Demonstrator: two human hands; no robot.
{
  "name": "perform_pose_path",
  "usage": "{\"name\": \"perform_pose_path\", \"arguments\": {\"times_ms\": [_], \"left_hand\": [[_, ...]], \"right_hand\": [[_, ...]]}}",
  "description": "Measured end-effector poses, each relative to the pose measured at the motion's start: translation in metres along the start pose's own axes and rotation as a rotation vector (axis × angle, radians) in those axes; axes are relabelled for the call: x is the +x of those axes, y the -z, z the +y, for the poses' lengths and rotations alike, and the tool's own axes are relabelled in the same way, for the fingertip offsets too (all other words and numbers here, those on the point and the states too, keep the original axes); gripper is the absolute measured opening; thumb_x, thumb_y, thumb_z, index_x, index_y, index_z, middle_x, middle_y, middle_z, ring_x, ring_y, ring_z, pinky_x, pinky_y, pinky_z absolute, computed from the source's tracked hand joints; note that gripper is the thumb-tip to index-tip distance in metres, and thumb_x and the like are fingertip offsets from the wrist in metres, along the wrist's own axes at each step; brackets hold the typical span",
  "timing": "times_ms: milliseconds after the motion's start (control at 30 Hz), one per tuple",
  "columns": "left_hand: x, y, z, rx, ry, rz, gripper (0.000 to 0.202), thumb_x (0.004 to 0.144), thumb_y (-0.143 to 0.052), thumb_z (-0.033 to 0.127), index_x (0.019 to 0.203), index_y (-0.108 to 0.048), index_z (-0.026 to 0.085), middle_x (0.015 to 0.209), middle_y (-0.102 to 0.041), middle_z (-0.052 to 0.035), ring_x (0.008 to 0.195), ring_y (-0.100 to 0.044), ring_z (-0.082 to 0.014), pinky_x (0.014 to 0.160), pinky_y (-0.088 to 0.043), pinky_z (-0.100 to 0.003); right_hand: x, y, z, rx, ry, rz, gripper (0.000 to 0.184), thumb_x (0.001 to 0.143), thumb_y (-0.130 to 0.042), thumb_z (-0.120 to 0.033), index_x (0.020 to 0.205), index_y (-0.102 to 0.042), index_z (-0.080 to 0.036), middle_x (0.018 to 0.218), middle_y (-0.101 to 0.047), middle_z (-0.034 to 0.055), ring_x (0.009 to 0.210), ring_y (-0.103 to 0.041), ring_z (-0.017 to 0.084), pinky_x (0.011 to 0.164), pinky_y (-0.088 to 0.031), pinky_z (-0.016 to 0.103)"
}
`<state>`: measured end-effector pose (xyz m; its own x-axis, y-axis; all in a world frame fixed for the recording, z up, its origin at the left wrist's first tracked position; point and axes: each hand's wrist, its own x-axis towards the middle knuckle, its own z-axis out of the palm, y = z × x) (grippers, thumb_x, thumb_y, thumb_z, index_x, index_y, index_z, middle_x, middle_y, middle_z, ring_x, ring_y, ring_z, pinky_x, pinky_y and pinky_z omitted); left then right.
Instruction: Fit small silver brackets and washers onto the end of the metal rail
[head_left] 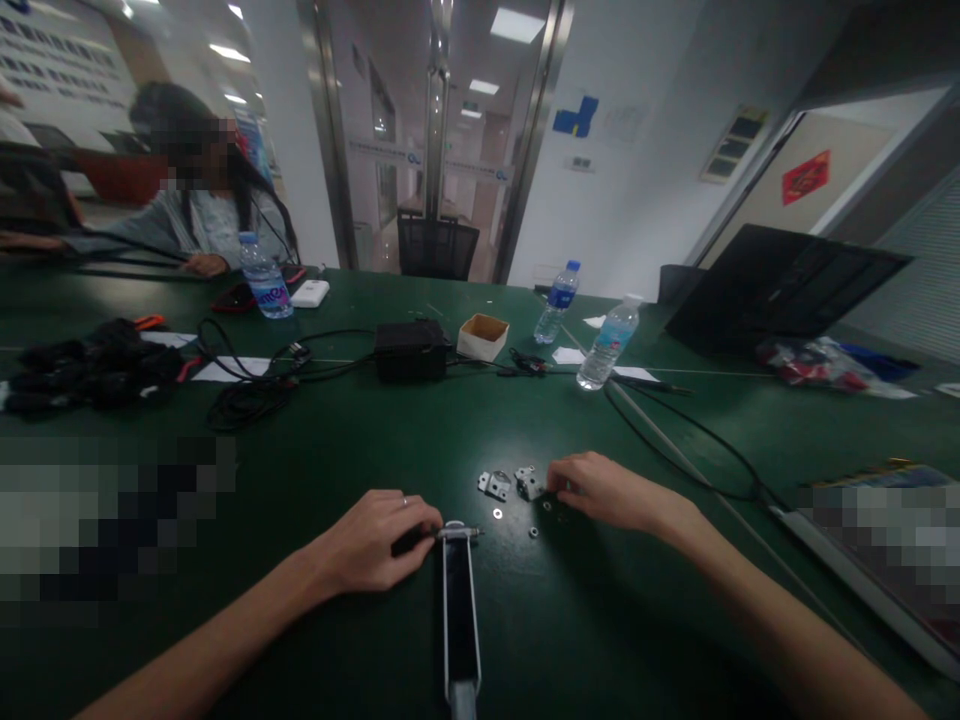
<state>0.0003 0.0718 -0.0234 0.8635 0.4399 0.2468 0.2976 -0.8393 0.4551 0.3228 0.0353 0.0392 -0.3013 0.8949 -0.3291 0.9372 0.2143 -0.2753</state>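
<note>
The left hand (390, 540) is curled, its fingertips at the near-side end of a thin silver metal rod (459, 533) that lies crosswise over the far end of a long, narrow piece with pale metal edges and a black middle (460, 620); whether the fingers grip the rod or only touch it, I cannot tell. The long piece stretches from there toward the bottom edge of the view, over the dark green tabletop (360, 440).

The right hand (592, 487) is bent down, fingertips just beside the right-hand silver metal bracket with holes (529, 485); whether they pinch anything is hidden. A similar silver bracket with a rounded part (495, 486) lies close to its left. Nearer the person are a flat, pale ring-shaped washer (497, 514) and a small silver metal ring (533, 532), both lying apart on the tabletop.

Farther back stand a black rectangular box (410, 350), a small open carton with a brown inside (482, 338) and a clear plastic bottle with a light blue label (609, 342). Another person (214, 215) sits across, at the left
</note>
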Motion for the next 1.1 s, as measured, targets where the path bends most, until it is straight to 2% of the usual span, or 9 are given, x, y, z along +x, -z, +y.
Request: {"name": "perform_pose_path", "arguments": {"times_ms": [200,367,733,967,1100], "left_hand": [[0.000,-0.001,-0.002,-0.016,-0.009,0.007,0.019,0.088,-0.052,0.015,0.103,-0.064,0.016,0.084,-0.064,-0.0020,0.071,-0.058,-0.0139,0.069,-0.045,-0.027],[0.000,-0.001,-0.002,0.000,-0.010,0.010,0.019,0.087,-0.053,0.014,0.102,-0.063,0.016,0.084,-0.064,-0.0019,0.069,-0.057,-0.0140,0.066,-0.044,-0.027],[-0.001,-0.001,-0.001,0.016,-0.023,0.054,0.018,0.086,-0.053,0.016,0.101,-0.063,0.015,0.083,-0.065,-0.0021,0.070,-0.059,-0.0140,0.068,-0.045,-0.027],[-0.002,-0.001,0.001,0.092,-0.047,0.163,0.020,0.086,-0.051,0.021,0.103,-0.062,0.014,0.083,-0.066,-0.0043,0.072,-0.060,-0.0161,0.066,-0.046,-0.029],[-0.002,-0.003,0.001,0.141,-0.172,0.292,0.017,0.089,-0.051,0.021,0.100,-0.061,0.013,0.084,-0.068,-0.0054,0.072,-0.062,-0.0158,0.064,-0.048,-0.028]], "right_hand": [[0.000,-0.001,-0.003,-0.066,-0.004,0.053,0.019,0.087,-0.051,-0.018,0.099,-0.067,-0.015,0.100,-0.066,0.0109,0.088,-0.062,0.023,0.077,-0.049,0.037],[-0.001,-0.002,-0.013,-0.053,-0.015,0.038,0.016,0.086,-0.057,-0.025,0.094,-0.067,-0.015,0.097,-0.064,0.0104,0.083,-0.060,0.023,0.071,-0.049,0.036],[0.003,-0.008,-0.026,-0.050,-0.035,0.019,0.006,0.081,-0.058,-0.014,0.081,-0.064,-0.014,0.088,-0.062,0.0088,0.078,-0.057,0.020,0.066,-0.045,0.031],[-0.002,-0.016,-0.047,0.129,0.134,0.140,0.006,0.082,-0.059,-0.019,0.086,-0.063,-0.016,0.094,-0.061,0.0051,0.080,-0.056,0.016,0.069,-0.046,0.029],[-0.002,-0.030,-0.064,0.299,0.270,0.268,0.004,0.083,-0.060,-0.016,0.086,-0.062,-0.017,0.089,-0.061,0.0019,0.076,-0.056,0.013,0.066,-0.047,0.024]]}}
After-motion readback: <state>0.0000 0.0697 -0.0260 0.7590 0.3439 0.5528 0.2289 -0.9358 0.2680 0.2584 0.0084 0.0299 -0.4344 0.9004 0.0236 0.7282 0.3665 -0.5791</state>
